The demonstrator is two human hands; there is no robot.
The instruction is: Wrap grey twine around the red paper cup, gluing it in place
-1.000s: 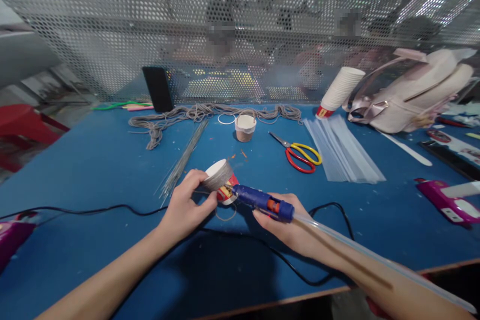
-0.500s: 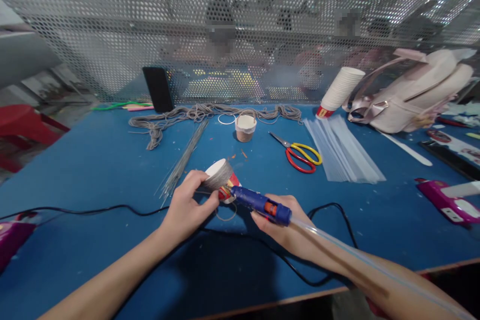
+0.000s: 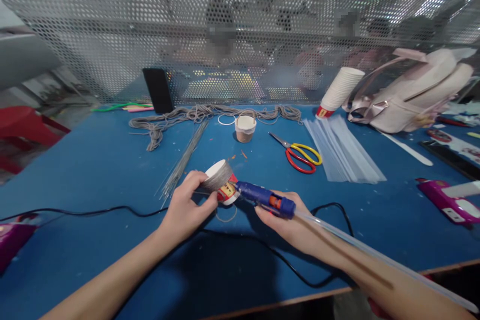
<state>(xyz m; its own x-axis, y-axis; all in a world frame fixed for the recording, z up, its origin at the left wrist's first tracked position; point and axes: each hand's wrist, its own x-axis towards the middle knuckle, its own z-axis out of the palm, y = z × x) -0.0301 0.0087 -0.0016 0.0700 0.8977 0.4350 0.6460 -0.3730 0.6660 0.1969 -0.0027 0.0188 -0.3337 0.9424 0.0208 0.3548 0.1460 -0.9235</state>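
Tilted in my left hand [image 3: 193, 200] is a paper cup [image 3: 227, 193], its upper part wrapped in grey cord and its lower part red and white. My thumb and fingers grip its left side. My right hand [image 3: 287, 220] is closed around a blue hot glue gun [image 3: 262, 197], with a long clear glue stick [image 3: 348, 240] running out of its back over my forearm. The nozzle points at the cup's right side, close to the cord's lower edge; whether it touches I cannot tell. A loop of thin cord [image 3: 226, 220] hangs below the cup.
Beyond the cup stand a small handled basket [image 3: 245, 130], bundled grey cord [image 3: 161, 125] and grey wires [image 3: 183, 162]. Scissors [image 3: 300, 155], clear strips [image 3: 341, 152] and stacked paper cups [image 3: 339, 92] lie right. A black cable [image 3: 262, 240] crosses the blue table [image 3: 93, 165].
My right hand and the glue gun have shifted slightly right, the nozzle moving along the cup to its right side. More of the cup's red and yellow print shows. My left hand has barely moved.
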